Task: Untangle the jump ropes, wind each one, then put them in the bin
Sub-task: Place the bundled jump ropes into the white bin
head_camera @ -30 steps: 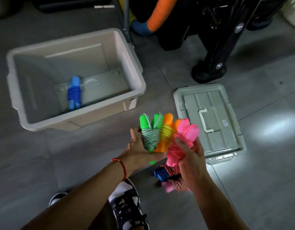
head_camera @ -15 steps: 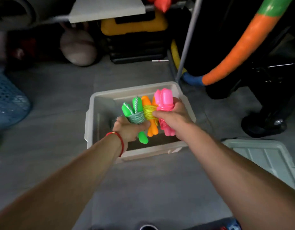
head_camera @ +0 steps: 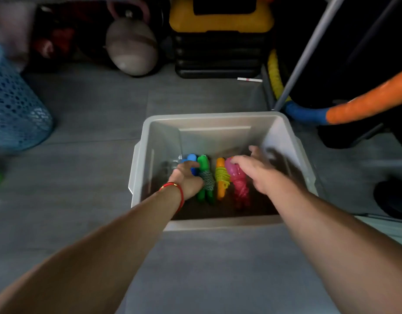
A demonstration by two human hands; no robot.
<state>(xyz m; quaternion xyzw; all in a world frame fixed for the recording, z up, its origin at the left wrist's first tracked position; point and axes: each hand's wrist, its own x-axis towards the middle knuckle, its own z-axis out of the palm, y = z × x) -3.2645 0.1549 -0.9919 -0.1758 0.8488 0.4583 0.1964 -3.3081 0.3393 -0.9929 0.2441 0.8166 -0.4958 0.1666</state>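
1. With four wound ropes lying side by side in the grey bin (head_camera: 286,137), blue (head_camera: 191,157), green (head_camera: 205,177), orange (head_camera: 220,176), pink (head_camera: 238,180), binning looks nearly done.
2. Left hand (head_camera: 186,177) curls over the blue-green pair; whether it grips, can't tell.
3. Right hand (head_camera: 256,171) spreads wide over pink, blurred.

right hand (head_camera: 261,173) motion-blurred, blue rope (head_camera: 191,160) mostly hidden, perhaps under left hand (head_camera: 187,180)
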